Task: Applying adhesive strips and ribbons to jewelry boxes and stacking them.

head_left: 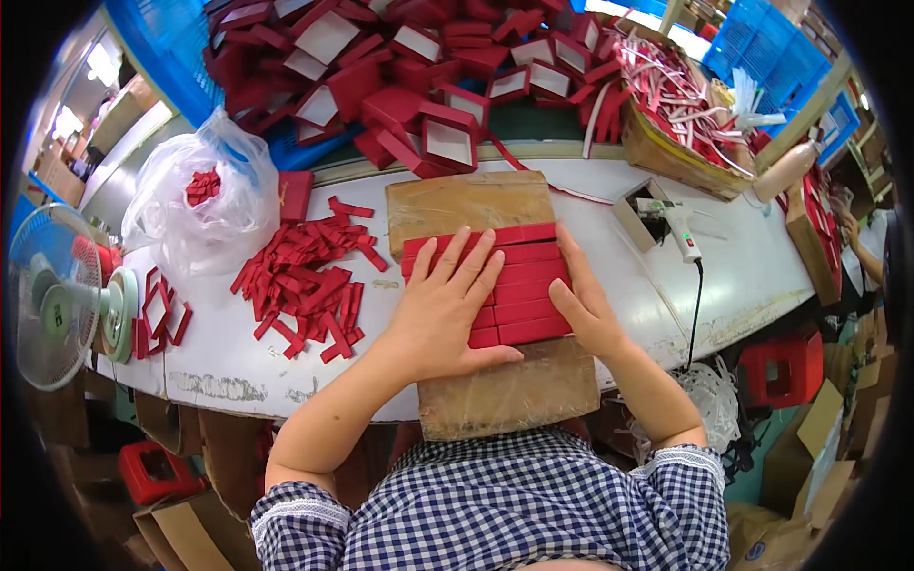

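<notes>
Rows of slim red boxes (528, 276) sit packed together between the two spread flaps of a brown cardboard carton (509, 395). My left hand (443, 309) lies flat over the left part of the boxes, its fingers spread and pointing away from me. Along the right side of the rows, my right hand (592, 305) rests with straight fingers against the edge and its thumb at the box tops. Neither hand is closed round a single box. The carton's walls below the boxes are mostly hidden.
Small red folded pieces (309, 276) lie heaped on the white table (381, 333) to the left, near a plastic bag (205, 205) and a fan (67, 295). Red boxes (419, 86) pile up behind. A corded glue gun (681, 233) and a ribbon-filled carton (666, 147) stand right.
</notes>
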Available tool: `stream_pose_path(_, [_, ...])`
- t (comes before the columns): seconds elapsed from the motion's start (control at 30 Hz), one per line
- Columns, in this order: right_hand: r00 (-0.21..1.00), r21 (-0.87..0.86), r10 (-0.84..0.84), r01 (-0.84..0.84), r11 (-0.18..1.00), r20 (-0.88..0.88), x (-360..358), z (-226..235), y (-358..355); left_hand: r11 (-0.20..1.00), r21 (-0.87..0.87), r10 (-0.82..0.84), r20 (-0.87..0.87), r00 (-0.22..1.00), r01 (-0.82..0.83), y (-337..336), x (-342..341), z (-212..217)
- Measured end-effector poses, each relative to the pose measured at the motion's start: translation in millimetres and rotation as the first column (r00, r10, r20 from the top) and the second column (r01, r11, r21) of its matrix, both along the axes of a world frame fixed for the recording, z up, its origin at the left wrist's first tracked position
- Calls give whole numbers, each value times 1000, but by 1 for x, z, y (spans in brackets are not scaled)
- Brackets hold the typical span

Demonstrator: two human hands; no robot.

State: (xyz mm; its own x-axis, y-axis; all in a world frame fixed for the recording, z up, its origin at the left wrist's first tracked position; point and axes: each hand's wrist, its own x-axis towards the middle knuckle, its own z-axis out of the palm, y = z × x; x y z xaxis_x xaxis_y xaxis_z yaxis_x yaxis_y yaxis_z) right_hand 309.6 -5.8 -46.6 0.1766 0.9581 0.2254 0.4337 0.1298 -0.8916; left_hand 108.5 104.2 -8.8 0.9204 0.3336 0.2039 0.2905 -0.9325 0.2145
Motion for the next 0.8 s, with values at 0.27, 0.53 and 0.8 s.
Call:
stream_pose_path(0.27, [619,58,64,-175,983,783,-32,65,24,996,-86,38,234,971,-19,0,-31,-18])
stream_pose_path(0.53, [588,-88,261,-306,948,766,-18,43,22,990,-100,-59,354,933,100,2,-2,-52])
stream_pose_path(0.8, [486,-112,286,-356,928,826,-22,51,28,989,-117,-41,354,934,88,6,0,-59])
